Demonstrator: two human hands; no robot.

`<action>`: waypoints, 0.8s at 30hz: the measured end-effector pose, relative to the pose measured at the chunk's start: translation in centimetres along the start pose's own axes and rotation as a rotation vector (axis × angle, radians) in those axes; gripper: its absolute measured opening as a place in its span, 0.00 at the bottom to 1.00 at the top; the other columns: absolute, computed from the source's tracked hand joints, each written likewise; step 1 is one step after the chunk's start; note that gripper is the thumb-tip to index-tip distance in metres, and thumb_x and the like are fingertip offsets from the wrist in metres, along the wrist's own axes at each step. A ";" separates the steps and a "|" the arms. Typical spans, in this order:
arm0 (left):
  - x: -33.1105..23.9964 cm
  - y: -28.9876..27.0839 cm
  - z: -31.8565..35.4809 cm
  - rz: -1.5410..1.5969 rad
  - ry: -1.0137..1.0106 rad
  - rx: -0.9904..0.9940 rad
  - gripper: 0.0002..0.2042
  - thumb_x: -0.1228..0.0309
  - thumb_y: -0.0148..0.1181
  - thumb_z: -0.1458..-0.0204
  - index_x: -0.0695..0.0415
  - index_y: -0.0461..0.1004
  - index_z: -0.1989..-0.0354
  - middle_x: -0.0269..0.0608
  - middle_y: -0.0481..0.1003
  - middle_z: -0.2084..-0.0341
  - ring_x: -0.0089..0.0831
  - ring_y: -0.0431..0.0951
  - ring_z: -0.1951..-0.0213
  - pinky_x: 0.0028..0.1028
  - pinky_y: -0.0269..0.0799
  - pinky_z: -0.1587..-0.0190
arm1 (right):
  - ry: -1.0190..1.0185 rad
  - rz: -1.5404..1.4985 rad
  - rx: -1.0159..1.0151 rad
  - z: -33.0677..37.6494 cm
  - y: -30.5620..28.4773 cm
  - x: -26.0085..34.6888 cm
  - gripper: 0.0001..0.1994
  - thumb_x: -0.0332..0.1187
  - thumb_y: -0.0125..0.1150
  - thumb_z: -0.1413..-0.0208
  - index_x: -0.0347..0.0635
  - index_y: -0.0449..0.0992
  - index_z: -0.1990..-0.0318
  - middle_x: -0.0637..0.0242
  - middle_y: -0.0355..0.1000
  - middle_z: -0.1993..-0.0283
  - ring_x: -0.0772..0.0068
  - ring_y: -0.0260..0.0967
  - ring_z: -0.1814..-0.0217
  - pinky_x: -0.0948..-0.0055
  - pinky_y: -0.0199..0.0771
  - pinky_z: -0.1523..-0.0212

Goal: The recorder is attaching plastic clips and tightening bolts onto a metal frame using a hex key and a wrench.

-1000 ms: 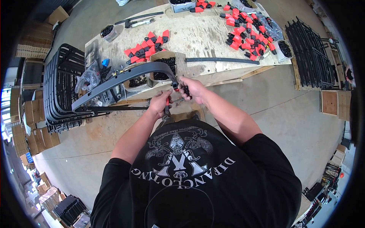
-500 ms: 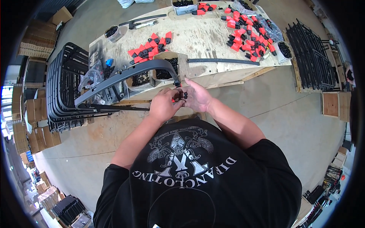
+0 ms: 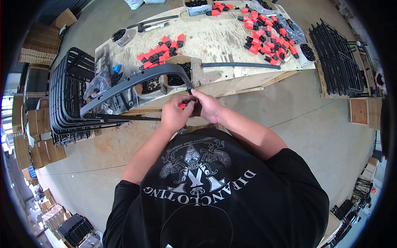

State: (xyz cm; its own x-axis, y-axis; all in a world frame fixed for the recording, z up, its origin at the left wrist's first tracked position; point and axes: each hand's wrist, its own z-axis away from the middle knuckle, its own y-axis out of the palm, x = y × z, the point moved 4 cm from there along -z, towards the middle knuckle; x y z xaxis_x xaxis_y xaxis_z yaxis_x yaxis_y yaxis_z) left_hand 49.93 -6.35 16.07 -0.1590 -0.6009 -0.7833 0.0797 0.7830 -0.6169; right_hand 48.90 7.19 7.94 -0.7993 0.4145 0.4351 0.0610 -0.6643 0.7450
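A black bent tube frame (image 3: 128, 82) arches over the near left of the table, and its free end comes down at my hands. My left hand (image 3: 173, 112) is closed, with a bit of a red-and-black plastic piece (image 3: 182, 106) showing between its fingers. Close against it, my right hand (image 3: 210, 108) is curled, its thumb at the frame's lower end. Its fingers and whatever they hold are hidden. Just beyond stand open boxes of small black parts (image 3: 152, 85). A pile of red-and-black pieces (image 3: 159, 53) lies behind them.
On the wooden table (image 3: 215, 41) lie a flat black bar (image 3: 240, 65) and a larger red-and-black pile (image 3: 269, 39). A tub of black parts (image 3: 307, 54) stands at the right edge. Black frames are stacked at left (image 3: 68, 91) and right (image 3: 337, 58).
My right hand, half a second ago spread with small black pieces on its palm, has turned inward and curled, its thumb now at the frame's end. The left hand has shifted slightly.
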 end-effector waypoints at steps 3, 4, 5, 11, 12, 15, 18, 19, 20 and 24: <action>5.9 1.1 -0.4 0.289 -0.399 -0.051 0.09 0.68 0.64 0.42 0.63 0.79 0.60 0.37 0.77 0.71 0.27 0.78 0.71 0.27 0.75 0.66 | -0.035 0.184 -0.247 -1.5 -4.1 0.0 0.18 0.49 0.57 0.35 0.41 0.77 0.56 0.68 0.75 0.68 0.72 0.71 0.70 0.64 0.73 0.65; 7.7 1.5 -0.6 0.290 -0.403 -0.051 0.09 0.68 0.64 0.42 0.63 0.79 0.60 0.37 0.77 0.71 0.27 0.78 0.71 0.27 0.75 0.66 | -0.084 0.348 -0.446 -1.6 -5.3 0.4 0.17 0.46 0.60 0.36 0.40 0.78 0.58 0.69 0.74 0.71 0.72 0.69 0.73 0.65 0.72 0.69; 10.1 2.4 -0.7 0.569 -0.562 -0.025 0.08 0.69 0.64 0.42 0.62 0.78 0.61 0.34 0.76 0.72 0.25 0.76 0.73 0.26 0.74 0.68 | -0.115 0.474 -0.570 -1.4 -5.3 1.1 0.17 0.43 0.64 0.39 0.36 0.78 0.59 0.66 0.73 0.72 0.72 0.68 0.73 0.65 0.71 0.70; 11.5 5.1 -2.4 0.902 -0.797 0.016 0.09 0.66 0.60 0.38 0.60 0.76 0.64 0.34 0.74 0.75 0.23 0.73 0.75 0.26 0.72 0.71 | -0.647 1.309 -0.509 -2.2 -2.4 4.8 0.18 0.42 0.64 0.43 0.32 0.77 0.57 0.48 0.77 0.67 0.50 0.77 0.64 0.56 0.75 0.62; 11.7 5.4 -2.6 0.885 -0.790 0.042 0.10 0.65 0.59 0.37 0.59 0.76 0.65 0.34 0.74 0.75 0.23 0.73 0.75 0.27 0.72 0.71 | -0.645 1.315 -0.507 -2.1 -1.7 5.0 0.18 0.42 0.64 0.43 0.32 0.77 0.57 0.48 0.77 0.67 0.50 0.77 0.64 0.56 0.75 0.62; 11.8 5.8 -2.8 0.859 -0.784 0.067 0.12 0.62 0.57 0.35 0.58 0.74 0.66 0.34 0.73 0.75 0.24 0.72 0.75 0.27 0.71 0.72 | -0.568 1.486 -0.550 -1.4 -0.1 5.2 0.15 0.40 0.62 0.43 0.34 0.77 0.60 0.44 0.77 0.64 0.41 0.76 0.59 0.50 0.75 0.58; 11.3 5.7 -3.1 0.879 -0.814 0.091 0.14 0.60 0.55 0.34 0.57 0.72 0.67 0.34 0.72 0.76 0.25 0.72 0.76 0.29 0.71 0.72 | -0.515 1.557 -0.539 -1.3 0.5 5.4 0.14 0.38 0.62 0.42 0.33 0.74 0.62 0.42 0.76 0.64 0.38 0.75 0.59 0.48 0.73 0.57; 11.3 5.9 -3.0 0.913 -0.844 0.112 0.14 0.59 0.54 0.33 0.57 0.71 0.67 0.34 0.71 0.77 0.26 0.72 0.76 0.29 0.71 0.72 | -0.513 1.557 -0.544 -1.4 0.5 5.3 0.14 0.38 0.61 0.41 0.33 0.73 0.63 0.42 0.76 0.65 0.38 0.75 0.59 0.47 0.73 0.58; 11.4 6.0 -3.0 0.914 -0.845 0.115 0.14 0.59 0.54 0.33 0.57 0.71 0.67 0.34 0.71 0.77 0.26 0.72 0.76 0.29 0.71 0.72 | -0.511 1.557 -0.549 -1.5 0.5 5.3 0.13 0.38 0.61 0.41 0.33 0.72 0.64 0.42 0.76 0.65 0.38 0.75 0.59 0.47 0.73 0.58; 11.7 6.6 -3.0 1.052 -0.933 0.118 0.15 0.57 0.53 0.33 0.55 0.70 0.68 0.33 0.70 0.79 0.26 0.70 0.78 0.29 0.70 0.73 | -0.556 1.559 -0.523 -1.6 0.3 5.4 0.13 0.38 0.60 0.41 0.33 0.72 0.63 0.43 0.76 0.66 0.38 0.75 0.60 0.47 0.73 0.58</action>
State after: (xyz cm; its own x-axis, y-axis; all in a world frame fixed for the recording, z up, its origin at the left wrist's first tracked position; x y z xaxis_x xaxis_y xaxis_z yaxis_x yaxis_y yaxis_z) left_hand 45.61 -7.76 3.10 0.7227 0.3277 -0.6085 -0.1599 0.9358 0.3141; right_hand 43.65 8.22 9.65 0.1083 -0.6868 0.7187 0.2376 -0.6842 -0.6895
